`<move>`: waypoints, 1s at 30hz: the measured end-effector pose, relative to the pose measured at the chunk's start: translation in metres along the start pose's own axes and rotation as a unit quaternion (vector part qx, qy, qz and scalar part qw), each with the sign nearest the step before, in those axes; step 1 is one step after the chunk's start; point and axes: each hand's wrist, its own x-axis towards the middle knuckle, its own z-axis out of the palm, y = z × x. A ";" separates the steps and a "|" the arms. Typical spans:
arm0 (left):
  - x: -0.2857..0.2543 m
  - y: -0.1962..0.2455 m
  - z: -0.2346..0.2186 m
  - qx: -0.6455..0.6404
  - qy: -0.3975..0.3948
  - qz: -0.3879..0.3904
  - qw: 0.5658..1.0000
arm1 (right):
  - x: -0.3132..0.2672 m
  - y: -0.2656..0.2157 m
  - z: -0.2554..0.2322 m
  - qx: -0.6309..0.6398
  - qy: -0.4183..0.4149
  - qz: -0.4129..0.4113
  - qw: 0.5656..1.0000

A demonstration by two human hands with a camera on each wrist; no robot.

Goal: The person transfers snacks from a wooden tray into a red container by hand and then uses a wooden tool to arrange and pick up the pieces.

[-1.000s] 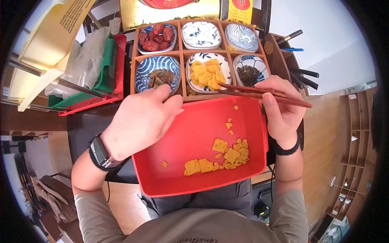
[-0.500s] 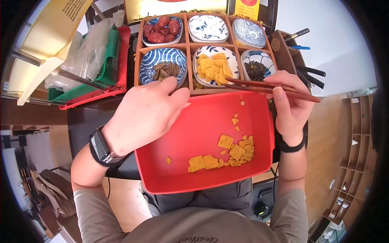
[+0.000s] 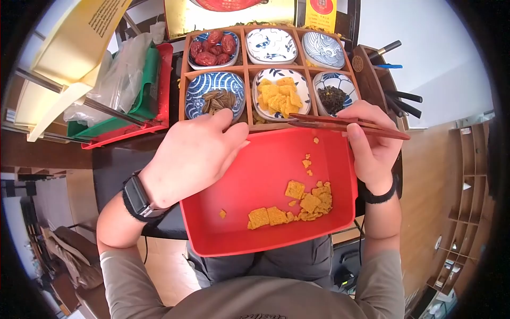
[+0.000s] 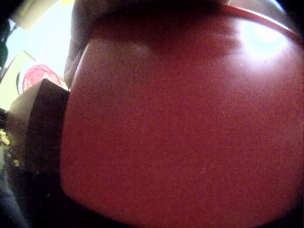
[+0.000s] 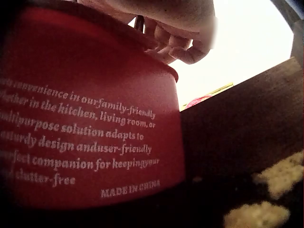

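The left hand [image 3: 194,154] grips the far left corner of one red tray [image 3: 249,234], fingers curled over its rim. The right hand [image 3: 372,146] holds two dark chopsticks [image 3: 340,124], their tips pointing left over the tray's far edge. In the tray, below the chopsticks, lie several yellow crackers [image 3: 297,207] and crumbs. Just beyond both hands stands a wooden box [image 3: 247,66] with six bowls: red dates [image 3: 212,45], seeds [image 3: 217,100], crackers, dark leaves [image 3: 333,98], and two empty.
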 end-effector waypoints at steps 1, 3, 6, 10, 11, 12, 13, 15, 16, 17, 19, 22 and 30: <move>0.000 0.000 0.000 -0.003 0.000 0.000 1.000 | -0.001 0.001 0.001 0.003 0.005 -0.004 1.000; 0.000 0.000 0.001 -0.002 0.001 0.001 1.000 | -0.001 0.003 0.001 0.008 0.014 -0.014 1.000; 0.000 0.001 0.000 0.001 0.000 0.001 1.000 | -0.001 0.002 0.000 0.004 0.007 -0.009 1.000; 0.000 0.000 0.000 -0.001 0.007 0.005 1.000 | 0.001 0.001 0.001 0.004 0.000 -0.012 1.000; 0.000 0.000 0.000 0.000 0.009 0.006 1.000 | 0.001 0.001 0.000 0.004 -0.004 -0.013 1.000; 0.000 -0.001 0.001 0.000 0.012 0.008 1.000 | 0.001 0.002 0.000 0.003 -0.007 -0.015 1.000; 0.000 -0.001 0.002 0.001 0.014 0.010 1.000 | 0.001 0.002 -0.001 0.003 -0.010 -0.016 1.000; 0.000 0.000 0.001 0.005 0.010 0.007 1.000 | 0.001 0.000 0.001 0.010 -0.011 -0.025 1.000; 0.000 0.000 0.001 0.007 0.008 0.006 1.000 | 0.001 -0.001 0.001 0.013 -0.012 -0.029 0.999; 0.000 0.000 0.000 0.009 0.006 0.006 1.000 | 0.001 -0.002 0.001 0.016 -0.012 -0.022 1.000; 0.000 0.000 -0.001 0.014 0.001 0.006 1.000 | -0.001 -0.004 0.002 0.021 -0.014 -0.009 1.000; -0.001 0.000 0.001 0.013 0.009 0.005 1.000 | -0.002 -0.002 0.003 0.030 -0.012 0.001 0.999; 0.000 0.000 0.001 0.005 0.007 0.008 1.000 | -0.003 0.000 -0.005 0.015 -0.003 -0.030 0.999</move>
